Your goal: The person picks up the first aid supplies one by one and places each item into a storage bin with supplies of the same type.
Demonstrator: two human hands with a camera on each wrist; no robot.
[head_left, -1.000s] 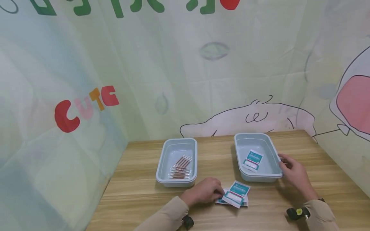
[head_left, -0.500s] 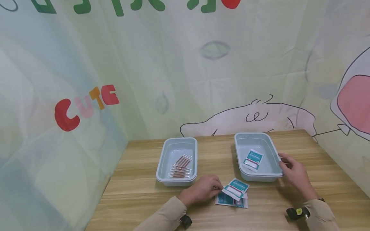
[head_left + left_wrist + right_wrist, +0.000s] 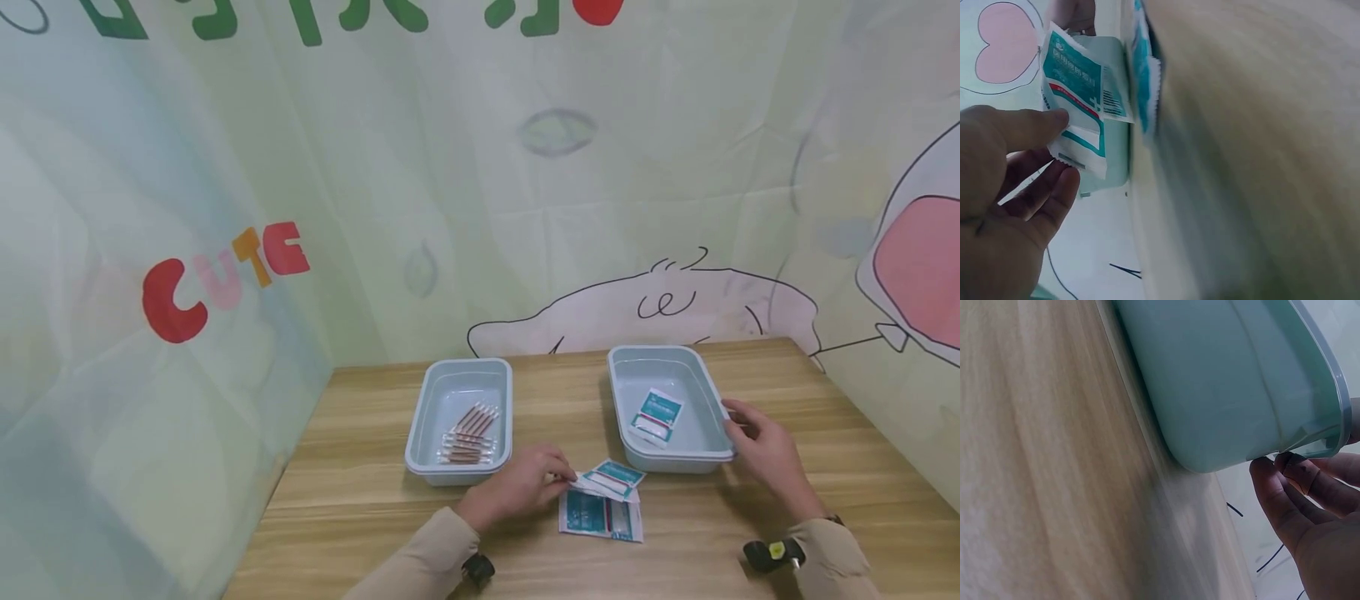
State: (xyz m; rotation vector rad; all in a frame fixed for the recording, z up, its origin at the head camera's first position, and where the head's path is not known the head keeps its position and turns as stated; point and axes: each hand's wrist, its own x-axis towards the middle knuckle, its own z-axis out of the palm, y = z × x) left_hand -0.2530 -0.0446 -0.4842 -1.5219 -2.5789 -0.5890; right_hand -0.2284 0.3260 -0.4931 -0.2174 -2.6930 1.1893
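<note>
My left hand pinches a teal-and-white sachet by its edge between thumb and fingers, lifted off the table. Behind it in the left wrist view shows a second sachet; whether it is gripped too I cannot tell. More sachets lie flat on the wood below. My right hand grips the rim of the right pale-blue tray, thumb and fingers at its near right corner. Inside that tray lies a sachet.
Another pale-blue tray stands to the left, holding several wrapped cotton swabs. Both trays sit on a wood-grain table. A printed cloth backdrop rises behind the table and along its sides.
My left hand has drawn back slightly, away from me and leftward, lifting and tilting the upper sachet. More of the sachets beneath now shows. My right hand has stayed on the tray.
</note>
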